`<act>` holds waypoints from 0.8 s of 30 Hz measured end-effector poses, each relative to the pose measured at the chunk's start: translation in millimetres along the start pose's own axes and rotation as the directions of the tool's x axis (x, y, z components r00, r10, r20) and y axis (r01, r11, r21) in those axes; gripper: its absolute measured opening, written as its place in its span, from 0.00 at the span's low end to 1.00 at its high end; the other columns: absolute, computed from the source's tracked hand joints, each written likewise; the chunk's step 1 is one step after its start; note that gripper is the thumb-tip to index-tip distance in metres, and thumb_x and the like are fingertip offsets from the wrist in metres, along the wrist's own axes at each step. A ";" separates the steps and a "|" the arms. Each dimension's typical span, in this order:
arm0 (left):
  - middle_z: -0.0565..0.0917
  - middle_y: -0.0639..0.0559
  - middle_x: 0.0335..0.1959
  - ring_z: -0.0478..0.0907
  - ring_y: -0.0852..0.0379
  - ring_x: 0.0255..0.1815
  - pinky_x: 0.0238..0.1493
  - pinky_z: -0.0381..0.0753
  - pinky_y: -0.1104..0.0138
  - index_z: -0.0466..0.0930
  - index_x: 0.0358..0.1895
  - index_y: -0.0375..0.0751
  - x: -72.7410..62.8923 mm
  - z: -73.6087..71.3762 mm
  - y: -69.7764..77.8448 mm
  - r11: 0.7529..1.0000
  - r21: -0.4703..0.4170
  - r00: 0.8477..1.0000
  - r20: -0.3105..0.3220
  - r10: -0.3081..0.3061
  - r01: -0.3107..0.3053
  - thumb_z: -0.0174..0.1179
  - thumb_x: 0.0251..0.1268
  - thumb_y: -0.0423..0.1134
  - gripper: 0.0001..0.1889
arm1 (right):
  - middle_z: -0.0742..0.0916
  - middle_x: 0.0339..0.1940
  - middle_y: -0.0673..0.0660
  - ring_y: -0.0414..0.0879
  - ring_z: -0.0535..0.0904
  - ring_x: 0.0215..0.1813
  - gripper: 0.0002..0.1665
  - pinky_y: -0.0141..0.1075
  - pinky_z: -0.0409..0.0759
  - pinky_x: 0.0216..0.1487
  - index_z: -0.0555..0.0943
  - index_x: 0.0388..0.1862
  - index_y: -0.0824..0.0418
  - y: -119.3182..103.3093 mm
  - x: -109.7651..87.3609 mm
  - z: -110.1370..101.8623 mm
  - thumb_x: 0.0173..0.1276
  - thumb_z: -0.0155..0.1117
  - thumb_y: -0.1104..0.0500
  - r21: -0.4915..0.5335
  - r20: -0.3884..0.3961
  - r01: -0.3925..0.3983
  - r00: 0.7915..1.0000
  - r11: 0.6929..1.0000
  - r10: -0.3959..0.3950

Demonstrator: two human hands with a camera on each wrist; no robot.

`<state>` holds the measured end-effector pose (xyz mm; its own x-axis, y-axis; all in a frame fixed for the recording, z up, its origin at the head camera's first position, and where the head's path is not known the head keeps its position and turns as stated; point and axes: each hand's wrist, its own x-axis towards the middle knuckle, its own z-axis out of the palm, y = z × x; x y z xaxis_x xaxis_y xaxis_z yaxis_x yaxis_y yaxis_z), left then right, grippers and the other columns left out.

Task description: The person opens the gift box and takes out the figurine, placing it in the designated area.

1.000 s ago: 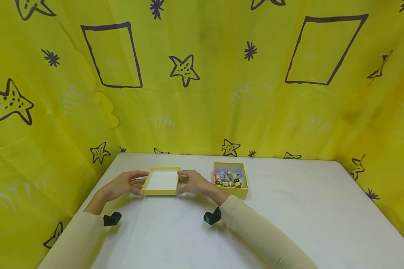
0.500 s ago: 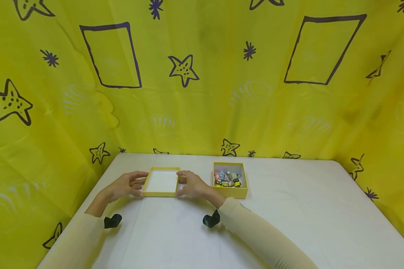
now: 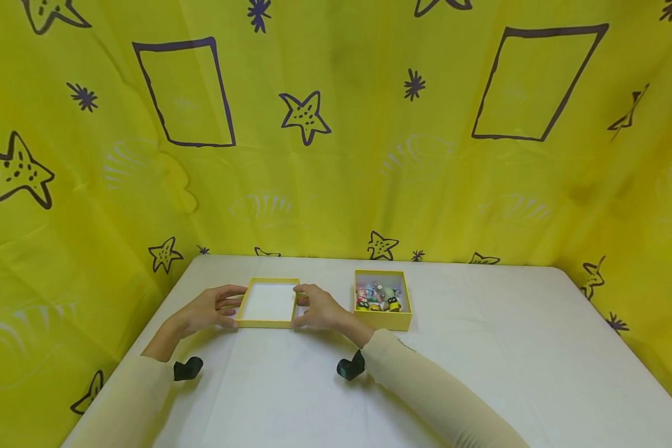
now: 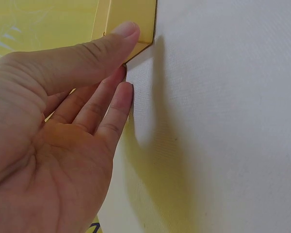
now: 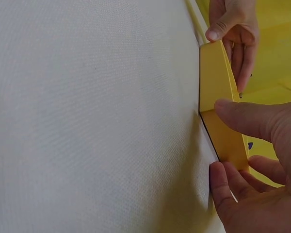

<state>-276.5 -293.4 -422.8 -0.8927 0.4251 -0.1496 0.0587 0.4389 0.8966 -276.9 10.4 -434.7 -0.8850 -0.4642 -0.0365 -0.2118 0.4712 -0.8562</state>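
A shallow yellow box lid (image 3: 268, 303) with a white inside lies hollow side up on the white table, held between both hands. My left hand (image 3: 204, 309) grips its left side, the thumb on the near left corner and the fingers along the side wall, as the left wrist view shows. At the opposite side, my right hand (image 3: 322, 308) holds the lid with its thumb against the near right corner. In the right wrist view, the right fingertips (image 5: 218, 171) sit low on the side wall, right at the tabletop.
Just right of the right hand stands a deeper yellow box (image 3: 391, 320) with several small toy figures (image 3: 378, 297) inside. A yellow curtain (image 3: 336, 186) printed with starfish hangs behind the white-covered table (image 3: 509, 348). Dark wrist mounts (image 3: 188, 368) show below the hands.
The lid's near edge has come down very slightly since a second ago. Both hands keep the same hold, and over the last half second almost nothing moves.
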 end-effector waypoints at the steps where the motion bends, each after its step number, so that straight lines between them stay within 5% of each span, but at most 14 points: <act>1: 0.62 0.27 0.76 0.65 0.30 0.74 0.68 0.75 0.52 0.61 0.75 0.27 0.2 0.3 -0.1 1.000 0.003 1.000 -0.002 -0.002 0.002 0.74 0.54 0.21 0.44 | 0.78 0.68 0.66 0.57 0.77 0.68 0.48 0.46 0.80 0.65 0.69 0.74 0.65 -0.1 -0.3 0.0 0.56 0.82 0.66 -0.003 -0.001 -0.001 1.000 1.000 0.001; 16: 0.61 0.26 0.77 0.64 0.30 0.74 0.68 0.75 0.51 0.59 0.76 0.28 -1.1 0.1 6.0 1.000 0.017 1.000 0.024 -0.016 0.016 0.74 0.55 0.23 0.46 | 0.75 0.71 0.67 0.57 0.77 0.68 0.49 0.45 0.80 0.65 0.68 0.75 0.66 -1.6 -1.9 -2.3 0.57 0.81 0.66 -0.022 0.011 0.022 1.000 1.000 -0.021; 24: 0.61 0.29 0.77 0.65 0.30 0.74 0.69 0.74 0.48 0.57 0.77 0.28 -4.8 -6.8 9.6 0.998 0.048 0.998 0.040 0.038 -0.040 0.73 0.62 0.31 0.44 | 0.71 0.75 0.67 0.56 0.77 0.69 0.55 0.44 0.75 0.71 0.62 0.79 0.63 -7.6 0.8 -8.9 0.56 0.83 0.64 -0.074 0.065 0.057 0.997 0.996 -0.052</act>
<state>-274.7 -296.6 -410.6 -0.8712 0.4728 -0.1320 0.1158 0.4593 0.8807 -279.7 13.0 -423.6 -0.8439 -0.5360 -0.0254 -0.2918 0.4981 -0.8166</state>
